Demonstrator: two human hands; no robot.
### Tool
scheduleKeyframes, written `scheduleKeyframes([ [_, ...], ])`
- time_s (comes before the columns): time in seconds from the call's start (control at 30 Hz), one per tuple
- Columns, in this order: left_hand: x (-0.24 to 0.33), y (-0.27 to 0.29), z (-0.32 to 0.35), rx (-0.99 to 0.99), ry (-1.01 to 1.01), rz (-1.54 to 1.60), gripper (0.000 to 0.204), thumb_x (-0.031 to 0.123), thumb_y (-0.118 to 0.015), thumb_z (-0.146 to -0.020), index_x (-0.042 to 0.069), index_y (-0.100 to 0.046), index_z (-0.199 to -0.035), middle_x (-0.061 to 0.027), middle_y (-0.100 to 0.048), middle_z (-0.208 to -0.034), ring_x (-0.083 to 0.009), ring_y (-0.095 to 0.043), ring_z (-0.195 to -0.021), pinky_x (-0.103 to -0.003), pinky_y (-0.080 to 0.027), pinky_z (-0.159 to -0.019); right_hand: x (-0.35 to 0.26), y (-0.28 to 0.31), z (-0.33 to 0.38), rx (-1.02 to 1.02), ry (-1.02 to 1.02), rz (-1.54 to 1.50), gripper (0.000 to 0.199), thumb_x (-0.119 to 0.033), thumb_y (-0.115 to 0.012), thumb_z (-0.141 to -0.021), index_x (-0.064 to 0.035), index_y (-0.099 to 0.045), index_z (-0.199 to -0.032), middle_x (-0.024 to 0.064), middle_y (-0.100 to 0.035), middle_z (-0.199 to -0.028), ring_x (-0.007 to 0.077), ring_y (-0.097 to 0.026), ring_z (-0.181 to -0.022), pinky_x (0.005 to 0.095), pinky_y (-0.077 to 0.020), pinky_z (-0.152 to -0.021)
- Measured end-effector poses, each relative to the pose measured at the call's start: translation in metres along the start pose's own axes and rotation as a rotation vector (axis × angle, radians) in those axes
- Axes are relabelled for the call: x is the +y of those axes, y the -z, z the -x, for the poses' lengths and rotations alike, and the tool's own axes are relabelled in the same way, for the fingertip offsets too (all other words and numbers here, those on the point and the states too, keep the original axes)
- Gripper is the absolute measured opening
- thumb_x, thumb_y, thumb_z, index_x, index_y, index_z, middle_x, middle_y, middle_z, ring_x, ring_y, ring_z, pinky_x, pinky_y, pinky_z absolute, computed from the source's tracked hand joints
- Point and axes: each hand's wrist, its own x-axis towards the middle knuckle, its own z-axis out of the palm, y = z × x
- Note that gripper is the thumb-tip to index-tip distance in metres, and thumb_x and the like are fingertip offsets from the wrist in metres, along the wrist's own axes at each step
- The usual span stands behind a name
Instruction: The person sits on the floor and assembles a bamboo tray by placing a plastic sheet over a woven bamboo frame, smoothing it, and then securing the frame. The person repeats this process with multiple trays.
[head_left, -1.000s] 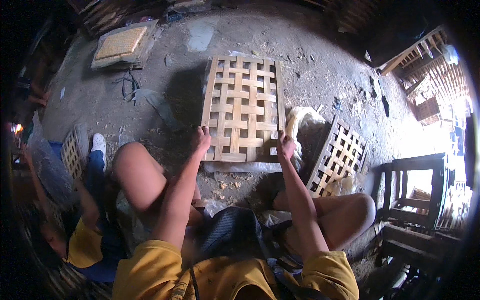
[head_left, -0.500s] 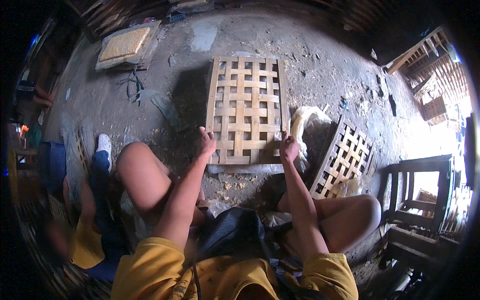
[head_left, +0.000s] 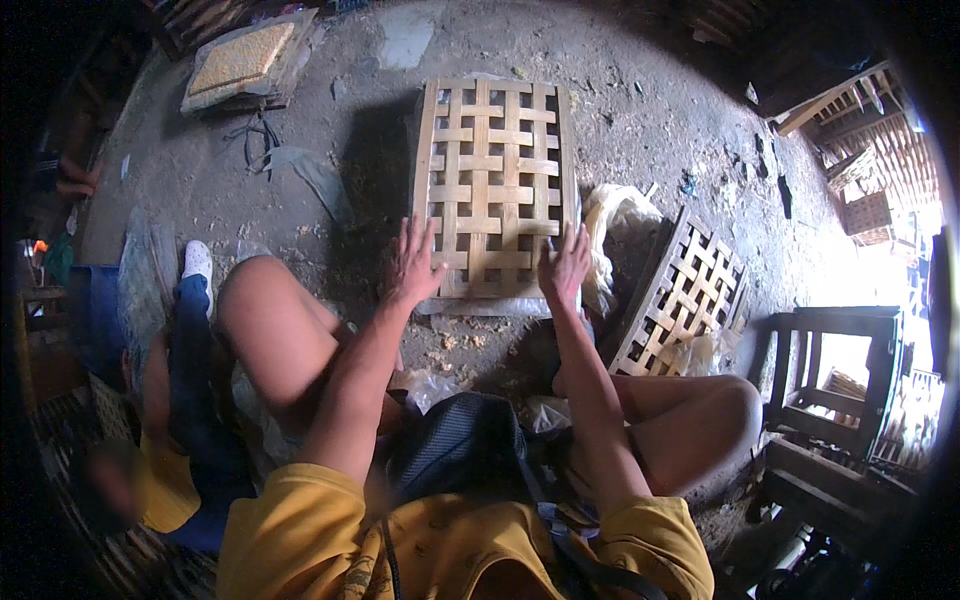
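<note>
A woven lattice panel of pale wooden strips (head_left: 495,185) lies flat on the dirt floor in front of me. My left hand (head_left: 413,263) rests with fingers spread on its near left corner. My right hand (head_left: 566,265) presses flat on its near right edge. Neither hand grips anything. I sit on the ground with bare knees either side, a dark bag (head_left: 455,450) in my lap.
A second lattice panel (head_left: 685,295) leans to the right beside a crumpled pale sack (head_left: 615,220). A flat yellowish slab (head_left: 240,60) lies at far left. Another person in yellow and blue (head_left: 165,420) sits at my left. Wooden chair frames (head_left: 835,390) stand at right.
The view has shifted a little. Both hands have slid slightly along the panel's near edge and stay flat on it.
</note>
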Motion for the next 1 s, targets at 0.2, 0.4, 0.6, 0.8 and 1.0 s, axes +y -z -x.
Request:
scheduleKeyframes([
  [0.2, -0.007, -0.019, 0.022, -0.195, -0.07, 0.014, 0.12, 0.053, -0.08, -0.077, 0.01, -0.009, -0.164, -0.0188, 0.003, -0.17, -0.0425, 0.004, -0.156, -0.05, -0.011, -0.127, -0.017, -0.031, 0.029, -0.222, 0.172, 0.08, 0.074, -0.054, -0.038, -0.105, -0.013, -0.018, -0.163, 0.0186, -0.012, -0.169, 0.0371, -0.012, -0.156, 0.0585, -0.0104, -0.124],
  [0.4, 0.005, -0.006, 0.016, -0.328, -0.068, -0.115, 0.127, 0.056, -0.084, -0.071, 0.008, -0.011, -0.163, -0.0213, 0.0, -0.17, -0.0433, 0.004, -0.156, -0.054, -0.009, -0.126, -0.003, -0.047, 0.031, -0.304, 0.126, 0.035, 0.078, -0.059, -0.035, -0.103, -0.0157, -0.014, -0.164, 0.0149, -0.005, -0.171, 0.0367, -0.005, -0.157, 0.0601, -0.0061, -0.123],
  [0.6, 0.001, 0.015, 0.004, -0.449, -0.029, -0.311, 0.127, 0.069, -0.078, -0.071, 0.01, -0.014, -0.164, -0.0195, -0.007, -0.17, -0.043, -0.004, -0.156, -0.055, -0.008, -0.126, -0.022, -0.024, 0.012, -0.582, 0.112, -0.055, 0.104, -0.057, -0.067, -0.089, -0.0131, -0.009, -0.164, 0.0205, -0.001, -0.17, 0.0402, 0.001, -0.157, 0.0668, -0.0094, -0.121],
  [0.8, 0.044, 0.01, -0.021, -0.445, -0.148, -0.422, 0.119, 0.07, -0.072, -0.074, 0.004, -0.023, -0.16, -0.0262, -0.018, -0.165, -0.0414, -0.019, -0.153, -0.058, -0.012, -0.124, 0.026, 0.093, -0.065, -0.001, 0.073, -0.3, 0.029, -0.029, -0.072, -0.082, -0.0081, -0.074, -0.102, 0.0242, -0.071, -0.091, 0.0405, -0.069, -0.087, 0.0485, -0.055, -0.079],
  [1.0, 0.013, 0.005, -0.023, -0.372, 0.045, -0.42, 0.104, 0.068, -0.064, -0.081, 0.007, -0.03, -0.159, -0.0228, -0.028, -0.163, -0.0401, -0.027, -0.151, -0.058, -0.012, -0.124, 0.031, 0.319, -0.076, 0.407, 0.085, -0.47, 0.021, -0.016, -0.064, -0.087, -0.0047, -0.074, -0.101, 0.0175, -0.074, -0.088, 0.0315, -0.072, -0.08, 0.0409, -0.0564, -0.071],
])
